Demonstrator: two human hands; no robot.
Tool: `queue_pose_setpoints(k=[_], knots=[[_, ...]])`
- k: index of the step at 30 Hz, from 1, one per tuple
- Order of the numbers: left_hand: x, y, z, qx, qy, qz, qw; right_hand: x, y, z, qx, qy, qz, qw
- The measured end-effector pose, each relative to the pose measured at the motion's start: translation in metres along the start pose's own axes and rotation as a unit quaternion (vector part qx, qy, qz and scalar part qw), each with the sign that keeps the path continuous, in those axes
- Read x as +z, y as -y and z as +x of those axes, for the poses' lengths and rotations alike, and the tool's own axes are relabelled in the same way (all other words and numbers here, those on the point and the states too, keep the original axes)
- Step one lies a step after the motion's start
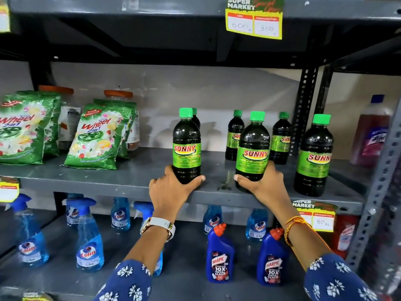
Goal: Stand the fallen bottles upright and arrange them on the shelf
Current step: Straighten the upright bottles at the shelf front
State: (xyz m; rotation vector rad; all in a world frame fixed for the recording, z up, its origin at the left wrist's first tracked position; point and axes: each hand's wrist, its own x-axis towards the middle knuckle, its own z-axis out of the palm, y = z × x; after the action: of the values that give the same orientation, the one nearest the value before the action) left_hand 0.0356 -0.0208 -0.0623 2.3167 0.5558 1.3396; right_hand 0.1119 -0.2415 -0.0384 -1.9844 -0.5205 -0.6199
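Blue floral sleeves [128, 281] are seen nearest the camera, one on each forearm. A white watch [159, 227] is worn on the left wrist, orange thread bands [293, 224] on the right. Both arms are extended to the middle shelf [86, 181].

The left hand [171, 187] is wrapped round the base of a dark Sunny bottle [186, 146]: grip clamped on it, thumb at the right of the base, fingers round the left side. The bottle is upright, long axis vertical, green cap up, label facing the camera, set at the shelf's front edge.

The right hand [260, 183] is clamped on the base of a second Sunny bottle [252, 153], thumb at the left, fingers behind and to the right. This bottle is also held upright, cap up, label forward, near the front edge. Whether either base rests fully on the shelf cannot be told.

A third bottle [313, 157] is stood upright just right of the right hand, untouched. Two rear bottles [235, 135] are stood upright toward the back, and one more cap is glimpsed behind the left bottle. All axes are vertical.

Green Wheel detergent packs [97, 137] are leaned at the shelf's left, well apart from the bottles. Blue Colin sprays [89, 242] and Harpic bottles [220, 257] are set on the lower shelf. A yellow price tag [253, 20] is hung above.
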Motion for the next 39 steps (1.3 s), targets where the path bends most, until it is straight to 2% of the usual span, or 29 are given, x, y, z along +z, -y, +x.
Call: queue_pose_setpoints(k=[2,4,5,6,8,10,12,14,17,19,21,25,39], knots=[[-0.004,-0.001,0.0,0.004,0.009,-0.02,1.0,-0.003,0.006,-0.002,0.007,-0.003,0.019,1.0],[-0.009,0.0,-0.007,-0.011,0.007,-0.098,0.995,-0.008,0.007,-0.008,0.012,-0.01,0.043,0.999],[-0.011,-0.001,-0.014,-0.016,-0.018,-0.151,0.988,-0.012,0.005,-0.012,0.013,-0.016,0.061,0.998],[-0.012,-0.003,-0.024,-0.004,-0.054,-0.19,0.98,-0.017,0.003,-0.019,0.006,-0.027,0.078,0.997],[-0.011,-0.018,-0.048,0.087,-0.112,-0.225,0.964,-0.036,-0.005,-0.028,-0.059,-0.094,0.088,0.99],[0.0,-0.047,-0.065,0.163,-0.073,-0.248,0.952,-0.064,-0.016,-0.024,-0.14,-0.205,0.046,0.968],[0.013,-0.084,-0.073,0.157,0.012,-0.253,0.955,-0.094,-0.03,-0.012,-0.15,-0.271,0.015,0.951],[0.025,-0.115,-0.071,0.101,0.056,-0.226,0.967,-0.115,-0.042,-0.002,-0.091,-0.235,0.027,0.967],[0.04,-0.136,-0.061,0.015,0.08,-0.141,0.987,-0.128,-0.059,0.009,0.013,-0.048,0.058,0.997],[0.046,-0.138,-0.058,0.003,0.072,-0.088,0.994,-0.132,-0.071,0.015,0.037,0.049,0.049,0.997],[0.05,-0.137,-0.058,0.012,0.057,-0.042,0.997,-0.134,-0.078,0.02,0.028,0.087,0.041,0.995],[0.056,-0.137,-0.058,0.022,0.023,-0.03,0.999,-0.134,-0.083,0.023,0.014,0.085,0.041,0.995],[0.053,-0.139,-0.06,0.005,0.043,-0.041,0.998,-0.133,-0.08,0.018,-0.006,0.076,0.005,0.997]])
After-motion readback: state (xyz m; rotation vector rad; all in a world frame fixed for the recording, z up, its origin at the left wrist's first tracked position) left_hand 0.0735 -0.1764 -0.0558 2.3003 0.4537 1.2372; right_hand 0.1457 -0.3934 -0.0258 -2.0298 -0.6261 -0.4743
